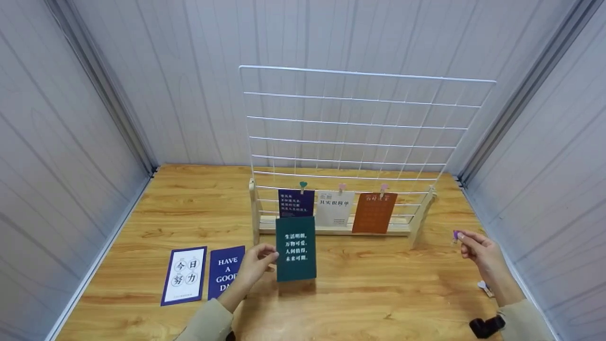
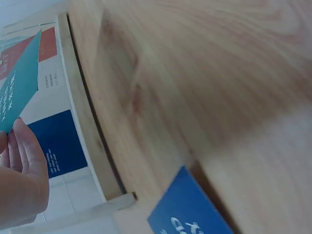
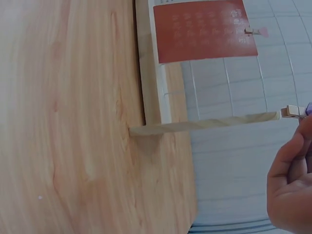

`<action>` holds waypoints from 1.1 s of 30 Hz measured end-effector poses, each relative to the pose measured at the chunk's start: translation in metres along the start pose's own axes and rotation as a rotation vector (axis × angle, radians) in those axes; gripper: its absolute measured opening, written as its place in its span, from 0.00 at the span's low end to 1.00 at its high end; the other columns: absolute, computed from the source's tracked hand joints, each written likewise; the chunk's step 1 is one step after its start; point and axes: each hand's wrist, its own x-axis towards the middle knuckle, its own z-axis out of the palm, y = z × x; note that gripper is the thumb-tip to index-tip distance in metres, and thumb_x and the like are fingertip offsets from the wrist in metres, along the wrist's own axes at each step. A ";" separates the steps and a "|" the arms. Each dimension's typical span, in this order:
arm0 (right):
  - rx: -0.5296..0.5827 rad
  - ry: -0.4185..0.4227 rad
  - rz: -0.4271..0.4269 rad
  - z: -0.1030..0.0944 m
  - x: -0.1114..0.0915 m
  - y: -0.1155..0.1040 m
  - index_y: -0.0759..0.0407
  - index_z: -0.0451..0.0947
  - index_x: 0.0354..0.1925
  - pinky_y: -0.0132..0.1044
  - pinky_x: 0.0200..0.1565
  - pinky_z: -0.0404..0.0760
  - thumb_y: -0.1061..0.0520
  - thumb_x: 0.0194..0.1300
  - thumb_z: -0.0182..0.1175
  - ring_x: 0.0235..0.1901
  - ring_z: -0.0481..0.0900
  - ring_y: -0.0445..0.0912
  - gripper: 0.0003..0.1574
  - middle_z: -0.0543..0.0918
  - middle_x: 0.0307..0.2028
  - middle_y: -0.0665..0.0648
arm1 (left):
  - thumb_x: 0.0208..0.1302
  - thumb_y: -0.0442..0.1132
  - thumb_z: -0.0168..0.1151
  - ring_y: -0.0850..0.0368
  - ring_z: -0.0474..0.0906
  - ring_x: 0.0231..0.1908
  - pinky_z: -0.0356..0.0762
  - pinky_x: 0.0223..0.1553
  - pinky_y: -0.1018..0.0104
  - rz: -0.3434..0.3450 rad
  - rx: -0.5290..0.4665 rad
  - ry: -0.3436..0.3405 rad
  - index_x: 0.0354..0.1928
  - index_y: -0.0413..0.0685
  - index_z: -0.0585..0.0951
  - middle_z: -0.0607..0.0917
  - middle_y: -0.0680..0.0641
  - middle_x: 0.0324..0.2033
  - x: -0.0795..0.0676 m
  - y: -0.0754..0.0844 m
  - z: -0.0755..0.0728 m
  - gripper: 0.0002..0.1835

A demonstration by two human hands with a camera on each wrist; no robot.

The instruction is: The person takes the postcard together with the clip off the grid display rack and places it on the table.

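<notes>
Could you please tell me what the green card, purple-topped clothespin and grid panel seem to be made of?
Green card: likely matte cardstock; it looks thin yet flat.
Purple-topped clothespin: probably dull, pale wood, given its tan body; the top's material is unclear.
Grid panel: apparently white-coated metal, from its thin, straight bars.

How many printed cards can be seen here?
6: navy card, white card and orange card on the rack; green card in the left hand; blue-bordered card and blue card on the table, the last partly behind the left arm. Others may be hidden.
</notes>
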 end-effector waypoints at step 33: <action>-0.474 0.204 0.354 -0.049 -0.039 0.039 0.60 0.74 0.47 0.33 0.31 0.77 0.43 0.56 0.58 0.26 0.76 0.40 0.27 0.77 0.26 0.50 | 0.57 0.27 0.54 0.57 0.74 0.21 0.76 0.22 0.65 -0.222 0.061 0.097 0.39 0.28 0.75 0.78 0.45 0.23 -0.018 -0.054 -0.036 0.09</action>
